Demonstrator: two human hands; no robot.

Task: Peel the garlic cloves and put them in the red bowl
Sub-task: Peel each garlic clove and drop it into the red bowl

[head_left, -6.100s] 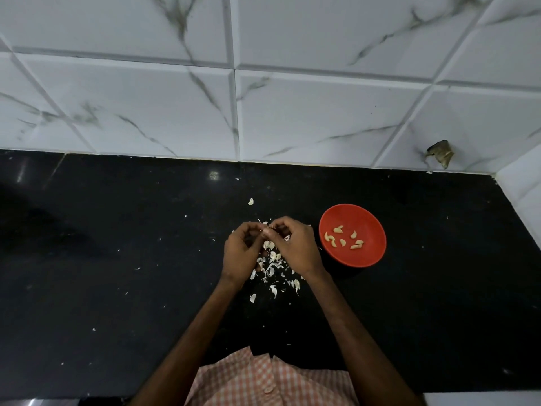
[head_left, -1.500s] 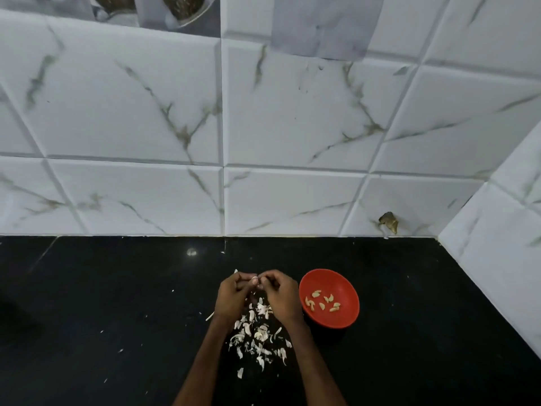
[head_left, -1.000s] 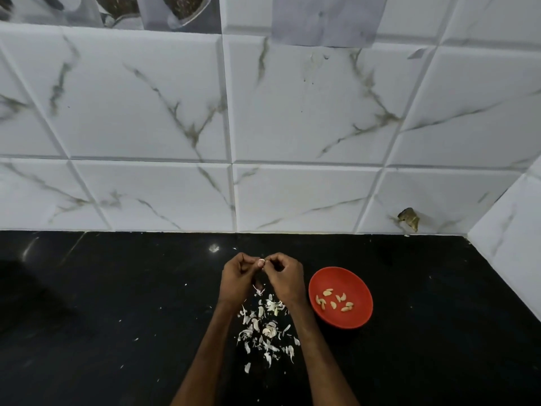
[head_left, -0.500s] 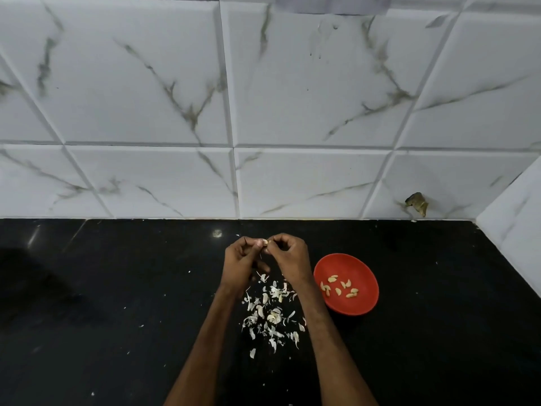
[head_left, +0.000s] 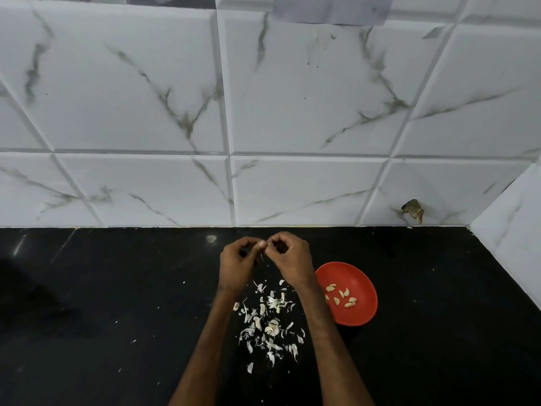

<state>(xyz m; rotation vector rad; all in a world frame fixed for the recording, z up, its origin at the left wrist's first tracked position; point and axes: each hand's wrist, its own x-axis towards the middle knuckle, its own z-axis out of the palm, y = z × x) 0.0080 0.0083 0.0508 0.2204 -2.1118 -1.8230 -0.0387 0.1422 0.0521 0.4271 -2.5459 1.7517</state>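
Both hands meet above the black counter. My left hand and my right hand pinch one small garlic clove between their fingertips; most of it is hidden by the fingers. A thin strip of skin hangs down from the clove. Below the hands lies a scatter of white garlic skins and bits. The red bowl stands just right of my right wrist and holds several peeled cloves.
White marble-pattern wall tiles rise behind the counter, and a side wall closes the right end. A small brownish scrap sticks to the tile near the back right corner. Tiny white flecks dot the counter.
The camera view has tilted and shifted slightly; the hands stay together on the same clove, and a thin skin strip now hangs below it. The bowl's contents look the same.
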